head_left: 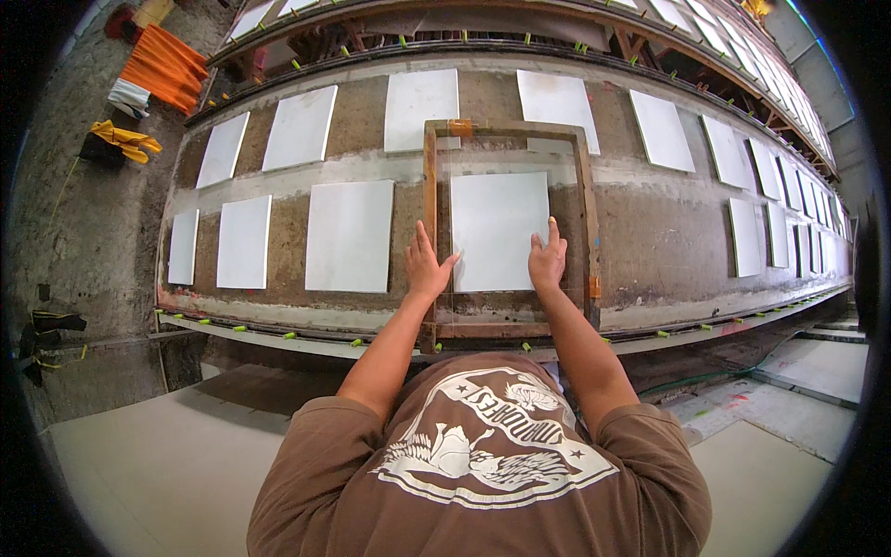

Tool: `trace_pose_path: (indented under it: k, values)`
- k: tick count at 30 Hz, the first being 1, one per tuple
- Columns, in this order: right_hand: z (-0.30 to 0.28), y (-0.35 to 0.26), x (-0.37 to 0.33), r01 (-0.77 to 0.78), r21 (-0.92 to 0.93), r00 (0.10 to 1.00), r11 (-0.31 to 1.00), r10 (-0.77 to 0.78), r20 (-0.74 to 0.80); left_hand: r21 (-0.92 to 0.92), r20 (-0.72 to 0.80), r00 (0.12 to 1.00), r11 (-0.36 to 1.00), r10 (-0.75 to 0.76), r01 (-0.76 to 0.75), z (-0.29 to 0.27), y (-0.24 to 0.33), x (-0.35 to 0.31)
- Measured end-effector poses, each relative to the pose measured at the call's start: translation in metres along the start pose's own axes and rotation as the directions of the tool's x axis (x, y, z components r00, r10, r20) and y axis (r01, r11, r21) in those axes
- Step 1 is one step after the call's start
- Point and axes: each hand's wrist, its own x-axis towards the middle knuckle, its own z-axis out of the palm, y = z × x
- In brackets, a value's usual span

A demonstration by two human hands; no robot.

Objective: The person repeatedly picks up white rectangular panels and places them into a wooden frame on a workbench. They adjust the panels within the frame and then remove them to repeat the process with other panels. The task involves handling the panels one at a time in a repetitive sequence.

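Note:
A wooden rectangular frame [583, 186] lies on the long worktable in front of me, with orange tape on its far bar and on its right side. Inside its outline a white rectangular sheet [501, 227] shows. My left hand [430, 267] rests at the frame's left bar, fingers stretched and thumb reaching to the sheet's left edge. At the sheet's right edge is my right hand [548, 258], inside the frame, index finger pointing away from me. Neither hand grips anything visible. Whether clear mesh spans the frame is hard to tell.
More white sheets lie in two rows along the stained tabletop [650, 246], such as one sheet [350, 237] left of the frame. Small green clips [290, 335] line the table edges. Another long table stands beyond. An orange cloth [162, 70] and yellow cloth [125, 139] lie far left.

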Motion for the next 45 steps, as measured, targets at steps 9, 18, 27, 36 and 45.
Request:
trace_pose_path:
  k: [9,18,27,36,45]
  values:
    - [0.009,0.006,-0.002,0.016,-0.027,0.999,1.0,-0.017,-0.028,0.024,0.044,0.999,0.999,-0.029,0.027,-0.001,0.002,0.001]
    - [0.009,0.006,0.0,0.033,-0.045,0.999,0.998,-0.035,-0.032,0.045,0.063,0.997,0.998,-0.05,0.047,-0.001,0.001,0.002]
    - [0.007,0.005,0.0,0.035,-0.118,0.999,0.992,-0.035,-0.001,0.041,0.055,0.997,0.998,-0.054,0.052,-0.004,0.005,0.0]
    - [0.01,0.007,-0.004,0.047,-0.153,0.998,0.987,-0.053,-0.033,0.039,0.066,0.996,0.997,-0.067,0.065,-0.006,0.008,0.0]
    - [0.005,0.004,-0.002,0.056,-0.297,0.997,0.953,-0.071,-0.04,0.09,0.049,0.995,0.993,-0.084,0.079,-0.004,0.006,0.0]
